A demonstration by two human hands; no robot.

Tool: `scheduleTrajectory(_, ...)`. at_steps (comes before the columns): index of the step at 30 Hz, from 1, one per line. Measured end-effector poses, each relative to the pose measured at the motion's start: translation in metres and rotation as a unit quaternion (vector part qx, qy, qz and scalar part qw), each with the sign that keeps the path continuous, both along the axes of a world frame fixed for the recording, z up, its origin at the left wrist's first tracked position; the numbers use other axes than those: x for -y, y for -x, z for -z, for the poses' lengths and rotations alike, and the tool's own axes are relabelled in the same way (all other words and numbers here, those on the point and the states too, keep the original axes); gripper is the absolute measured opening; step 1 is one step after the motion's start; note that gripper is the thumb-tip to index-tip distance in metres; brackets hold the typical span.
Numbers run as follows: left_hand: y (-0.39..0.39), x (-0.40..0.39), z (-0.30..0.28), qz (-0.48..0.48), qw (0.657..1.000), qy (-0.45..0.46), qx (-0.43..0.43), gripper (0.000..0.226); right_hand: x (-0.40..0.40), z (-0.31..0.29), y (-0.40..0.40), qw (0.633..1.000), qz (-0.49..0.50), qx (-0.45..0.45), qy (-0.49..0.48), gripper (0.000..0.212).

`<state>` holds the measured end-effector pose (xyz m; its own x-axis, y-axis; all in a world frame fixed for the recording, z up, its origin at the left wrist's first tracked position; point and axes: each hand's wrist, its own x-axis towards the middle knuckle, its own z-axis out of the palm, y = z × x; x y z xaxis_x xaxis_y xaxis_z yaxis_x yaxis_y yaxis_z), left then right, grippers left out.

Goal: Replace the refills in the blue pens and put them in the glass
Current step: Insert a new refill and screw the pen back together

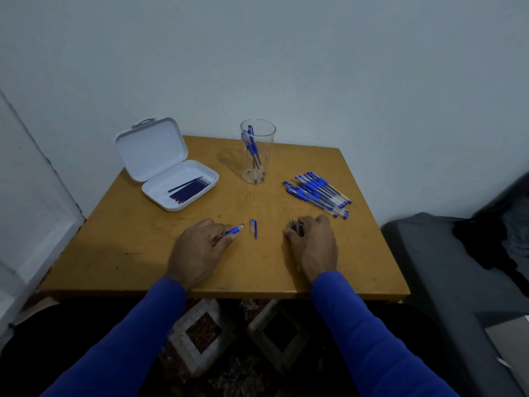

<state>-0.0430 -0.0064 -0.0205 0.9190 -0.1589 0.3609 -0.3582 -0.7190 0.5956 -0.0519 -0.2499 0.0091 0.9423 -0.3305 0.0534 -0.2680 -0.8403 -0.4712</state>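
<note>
My left hand (200, 247) rests on the wooden table (143, 253) and grips a blue pen barrel (233, 231), whose open end points right. A blue pen cap (253, 227) lies on the table between my hands. My right hand (313, 239) curls over a small dark pen part (296, 227), mostly hidden under its fingers. A clear glass (257, 151) at the back middle holds a few blue pens. Several blue pens (319, 193) lie in a pile at the right. An open white case (171, 173) at the back left holds several dark refills (190, 188).
The table stands against a white wall, its front edge just above my lap. A dark grey seat (458, 267) with black cloth on it sits to the right. A patterned rug (229, 333) shows below the table edge.
</note>
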Motion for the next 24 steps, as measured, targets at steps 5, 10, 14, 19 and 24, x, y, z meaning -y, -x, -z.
scheduleTrajectory(5, -0.0001, 0.0004, -0.0008, -0.002, 1.000, -0.003, -0.001, 0.032, 0.0021, 0.0021, -0.0020, 1.000, -0.003, 0.007, 0.001, 0.039)
scheduleTrajectory(10, 0.0002, -0.0002, 0.0001, -0.001, 1.000, 0.004, 0.000, 0.031, 0.0036, 0.0034, -0.0024, 1.000, -0.008, 0.008, 0.015, 0.035)
scheduleTrajectory(14, 0.0006, 0.0012, -0.0007, -0.003, 1.000, -0.003, 0.002, 0.032, 0.0043, 0.0022, -0.0022, 1.000, -0.013, 0.003, 0.013, 0.034)
scheduleTrajectory(19, 0.0005, 0.0003, -0.0012, -0.002, 1.000, -0.010, -0.004, 0.032, 0.0036, 0.0019, -0.0007, 1.000, -0.008, 0.012, 0.009, 0.035)
scheduleTrajectory(24, 0.0007, 0.0014, -0.0029, -0.001, 1.000, 0.010, 0.000, 0.030, 0.0040, 0.0000, 0.0001, 0.999, -0.019, 0.029, 0.028, 0.033)
